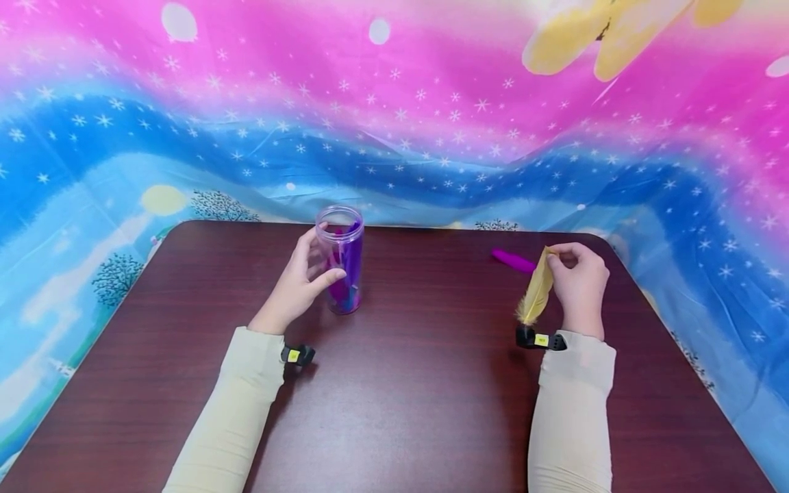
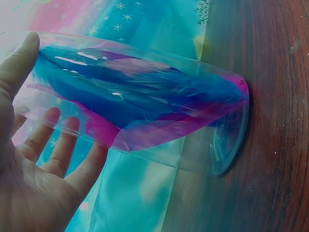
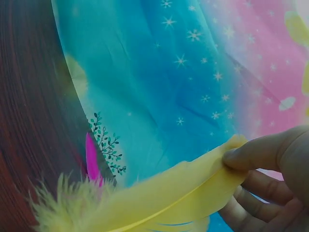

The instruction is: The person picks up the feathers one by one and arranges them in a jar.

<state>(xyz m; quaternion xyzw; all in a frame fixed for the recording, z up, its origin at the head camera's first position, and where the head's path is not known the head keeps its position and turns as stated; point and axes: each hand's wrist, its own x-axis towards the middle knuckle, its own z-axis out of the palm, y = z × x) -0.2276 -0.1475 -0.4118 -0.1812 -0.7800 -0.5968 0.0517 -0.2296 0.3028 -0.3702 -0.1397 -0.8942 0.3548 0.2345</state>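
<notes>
My left hand grips a clear plastic jar, its thumb on the near side and the other fingers round the far side. The jar stands upright on the table with its mouth uncovered. Inside it are blue, purple and magenta feathers. On the right, my right hand pinches a yellow feather by one end between thumb and fingers. The feather hangs with its fluffy end down, above the table. A magenta feather lies just beyond it, partly covered by the yellow one in the right wrist view.
The dark wooden table has its far edge against a colourful printed cloth, which also hangs along the left and right sides. A black wrist camera sits at the left cuff, another wrist camera at the right.
</notes>
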